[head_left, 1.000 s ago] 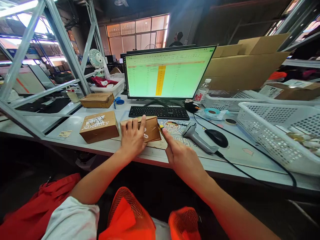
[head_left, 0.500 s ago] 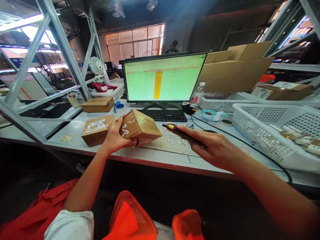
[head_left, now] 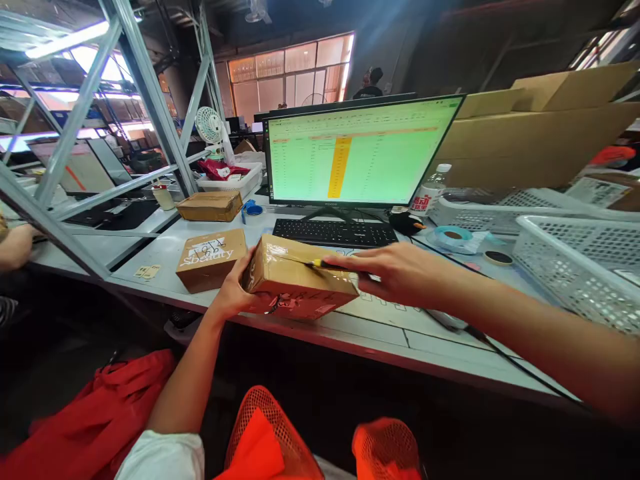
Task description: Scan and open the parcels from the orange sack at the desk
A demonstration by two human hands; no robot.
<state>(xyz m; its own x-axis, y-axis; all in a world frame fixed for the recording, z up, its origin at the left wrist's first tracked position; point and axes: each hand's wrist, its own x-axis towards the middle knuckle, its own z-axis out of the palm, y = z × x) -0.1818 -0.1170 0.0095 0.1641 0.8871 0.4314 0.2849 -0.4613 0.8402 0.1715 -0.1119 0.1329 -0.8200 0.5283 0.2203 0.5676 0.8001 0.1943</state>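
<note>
A brown cardboard box (head_left: pixel 300 293) with clear tape over its top rests tilted at the table's front edge. My left hand (head_left: pixel 236 287) grips its left end, fingers behind and thumb at the front. In my right hand (head_left: pixel 395 270) is a utility knife (head_left: pixel 323 265), black with a yellow part near the blade. Its tip meets the taped top of the box, near the middle. Just left of my left hand lies a second cardboard box (head_left: pixel 210 260) with white lettering and handwritten marks.
Behind the box stand a black keyboard (head_left: pixel 335 233) and a monitor (head_left: pixel 360 153). White plastic baskets (head_left: pixel 575 267) line the right side, near tape rolls (head_left: pixel 455 237). A flat carton (head_left: pixel 210 205) lies at back left beside a metal frame (head_left: pixel 150 93). Another person's hand (head_left: pixel 17 245) shows at far left.
My right hand has brought the knife left onto the box's taped top. The box has turned so its top and front face me more. The view has shifted slightly.
</note>
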